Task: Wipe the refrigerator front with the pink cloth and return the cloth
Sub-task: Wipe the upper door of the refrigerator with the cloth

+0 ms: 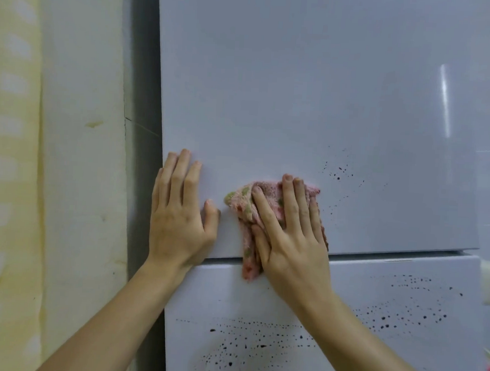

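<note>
your right hand (289,233) presses crumpled pink floral cloth (247,206) flat on glossy white refrigerator upper door (300,89), low near seam; left hand (180,210) splayed bare beside it, bracing. wiping step underway; next, likely sweep right over dark specks (339,173), then lower door (373,319).

right hand (291,233): pressing pink cloth (247,205) flat on fridge door (300,89)
left hand (180,210): flat on door, empty
specks (338,173): dark, right of cloth

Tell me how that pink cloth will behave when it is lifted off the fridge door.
The pink cloth is probably floppy: it lies bunched under the right hand, its tail drooping over the gap between the doors. Its fuzzy pile suggests it is light and grips well rather than slipping. Lifted by one corner, it would likely hang limp.
</note>
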